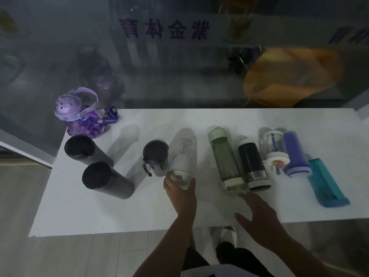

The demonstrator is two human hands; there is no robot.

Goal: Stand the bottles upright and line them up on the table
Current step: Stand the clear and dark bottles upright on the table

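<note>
Nearest us, our right hand (257, 212) hovers palm-down over the white table (119, 212) with fingers spread, grasping nothing, its fingertips just short of the white cap ends of the green bottle (225, 156) and the dark navy bottle (252, 162), which lie side by side. Our left hand (179, 188) is curled around the capped near end of the clear glass bottle (182, 156), which lies on the table pointing away from us. Right of the navy one lie 3 more: a clear bottle with a white lid (274, 146), a blue-violet bottle (295, 152) and a teal bottle (325, 182) nearest the right edge. Left of our left hand, 3 dark flasks stand upright: a small one with a strap (155, 156), touching or just beside the glass bottle, and 2 tall ones (105, 178) (81, 149). Farthest, at the back left corner, stands the purple bottle with a domed lid (79, 114).
</note>
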